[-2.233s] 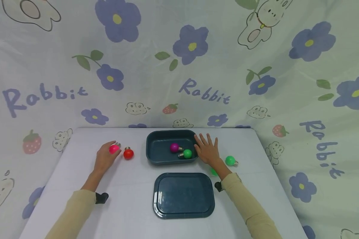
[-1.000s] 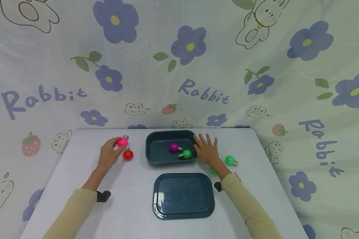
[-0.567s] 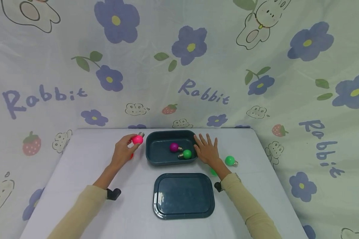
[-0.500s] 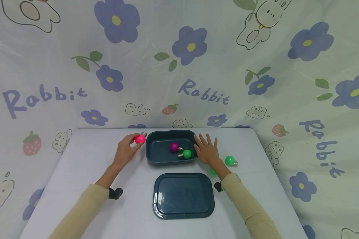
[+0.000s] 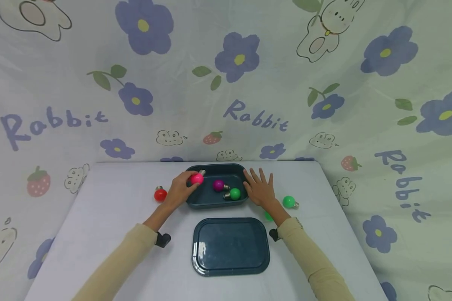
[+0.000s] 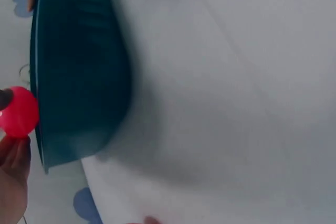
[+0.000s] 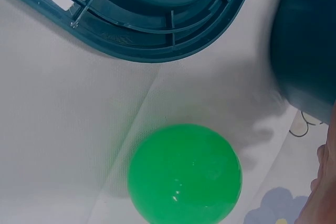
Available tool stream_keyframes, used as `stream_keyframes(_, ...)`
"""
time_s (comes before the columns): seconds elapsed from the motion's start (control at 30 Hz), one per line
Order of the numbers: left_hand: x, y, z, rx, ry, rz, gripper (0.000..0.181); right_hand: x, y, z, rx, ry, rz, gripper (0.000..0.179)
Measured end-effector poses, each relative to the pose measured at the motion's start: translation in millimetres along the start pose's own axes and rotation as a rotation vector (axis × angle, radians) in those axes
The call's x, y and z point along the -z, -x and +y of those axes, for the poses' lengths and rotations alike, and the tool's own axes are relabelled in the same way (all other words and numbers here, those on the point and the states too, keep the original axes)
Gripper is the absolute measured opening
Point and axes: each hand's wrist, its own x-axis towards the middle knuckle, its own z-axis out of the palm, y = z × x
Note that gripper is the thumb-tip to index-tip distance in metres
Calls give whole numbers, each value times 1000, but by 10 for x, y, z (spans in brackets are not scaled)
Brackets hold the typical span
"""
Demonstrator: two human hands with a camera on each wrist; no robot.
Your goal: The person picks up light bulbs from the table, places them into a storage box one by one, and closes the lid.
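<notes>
My left hand (image 5: 178,190) pinches a pink light bulb (image 5: 197,179) by its round part, over the left end of a dark teal box (image 5: 216,206). In the left wrist view the pink bulb (image 6: 20,113) shows between thumb and fingers beside the box's rim (image 6: 38,77). Inside the box lie a purple bulb (image 5: 218,185) and a green bulb (image 5: 234,194). My right hand (image 5: 261,190) rests on the box's right end with its fingers spread and straight, holding nothing.
A teal lid (image 5: 230,246) lies in front of the box. On the left is a red bulb (image 5: 160,195). To the right lie a green bulb (image 5: 288,202) and another green bulb (image 7: 185,174), partly hidden under the right wrist in the head view.
My left hand has carried the pink bulb rightwards from the table's left side, past the red bulb, to over the box. The right hand has stayed in place.
</notes>
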Motion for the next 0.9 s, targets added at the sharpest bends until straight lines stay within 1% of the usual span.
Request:
stream_keyframes(0.1, -73, -35, -1, -1, -16, -33, 44, 3, -1, 2, 2, 9, 2, 56)
stream_keyframes(0.23, -155, -82, -15, 7, -44, -53, 42, 4, -3, 4, 3, 19, 5, 56)
stream_keyframes(0.4, -235, -142, -13, 36, -77, -85, 41, 3, -7, 4, 1, 18, 1, 56)
stream_keyframes(0.6, -299, -204, 13, 74, -81, -108, 41, -1, -8, 0, -5, 8, -10, 56)
stream_keyframes(0.73, -353, -249, 5, 102, -77, -125, 39, -3, -8, -5, -8, 1, -10, 56)
stream_keyframes(0.9, -430, -293, -9, 110, -95, -151, 38, 0, -5, -3, -6, 6, -2, 56)
